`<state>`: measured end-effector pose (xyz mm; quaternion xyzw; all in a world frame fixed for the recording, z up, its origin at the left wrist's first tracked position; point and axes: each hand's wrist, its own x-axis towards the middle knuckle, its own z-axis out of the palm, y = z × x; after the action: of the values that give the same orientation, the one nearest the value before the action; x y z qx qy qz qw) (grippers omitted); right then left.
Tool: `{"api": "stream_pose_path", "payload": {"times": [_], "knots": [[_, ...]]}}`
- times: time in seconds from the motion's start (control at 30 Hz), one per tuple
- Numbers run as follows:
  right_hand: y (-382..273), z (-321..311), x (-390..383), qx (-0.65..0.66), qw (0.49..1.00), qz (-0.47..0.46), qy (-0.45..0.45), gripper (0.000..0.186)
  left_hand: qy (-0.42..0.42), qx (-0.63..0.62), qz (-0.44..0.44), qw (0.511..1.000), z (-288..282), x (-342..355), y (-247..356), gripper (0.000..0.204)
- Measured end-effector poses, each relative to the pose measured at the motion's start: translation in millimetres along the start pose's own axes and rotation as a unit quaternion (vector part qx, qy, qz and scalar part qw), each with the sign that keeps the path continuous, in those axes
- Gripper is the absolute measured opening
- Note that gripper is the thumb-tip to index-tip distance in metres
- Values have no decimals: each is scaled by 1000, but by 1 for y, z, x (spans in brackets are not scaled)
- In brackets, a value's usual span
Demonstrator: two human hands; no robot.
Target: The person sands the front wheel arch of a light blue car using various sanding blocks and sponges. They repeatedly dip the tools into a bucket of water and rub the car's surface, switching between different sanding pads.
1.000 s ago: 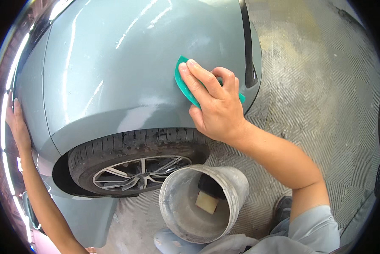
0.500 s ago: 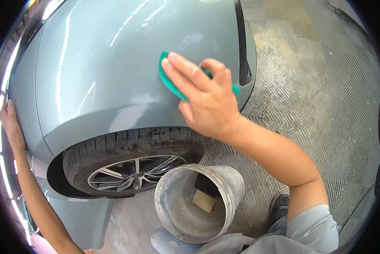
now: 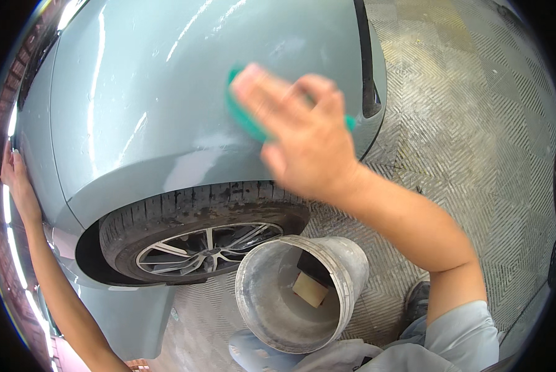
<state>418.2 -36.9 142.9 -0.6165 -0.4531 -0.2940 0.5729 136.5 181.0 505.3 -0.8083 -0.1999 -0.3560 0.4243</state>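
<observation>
Green pad (image 3: 243,116) is held by the right hand (image 3: 312,146) against the car (image 3: 160,105), above the tire (image 3: 185,208). Left hand (image 3: 22,191) is placed along the car; whether it grips cannot be told.

Bright light, white glare streaks on car panel (image 3: 185,105), green pad (image 3: 243,119) motion-blurred, fisheye-bent dark edges

Your short pale-grey sleeve (image 3: 459,338) ends well behind your bare right hand (image 3: 306,133). Behind that hand, you also wear faded blue trousers (image 3: 251,353) and a dark shoe (image 3: 418,302).
</observation>
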Motion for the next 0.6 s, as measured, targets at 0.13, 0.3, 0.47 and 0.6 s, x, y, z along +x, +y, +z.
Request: {"api": "stream_pose_path", "payload": {"times": [0.13,0.3,0.47,0.6], "knots": [[2,1,-14,55,996,-21,-66,77,-7,-63,-50,997,1,-1,3,60],[5,3,-20,9,1000,-3,-29,77,5,-45,-19,999,2,-5,-12,60],[32,-5,-4,2,998,54,32,68,50,114,17,992,-15,2,32,52],[62,-14,-4,69,986,54,146,66,0,31,233,972,-38,-34,168,51]]}}
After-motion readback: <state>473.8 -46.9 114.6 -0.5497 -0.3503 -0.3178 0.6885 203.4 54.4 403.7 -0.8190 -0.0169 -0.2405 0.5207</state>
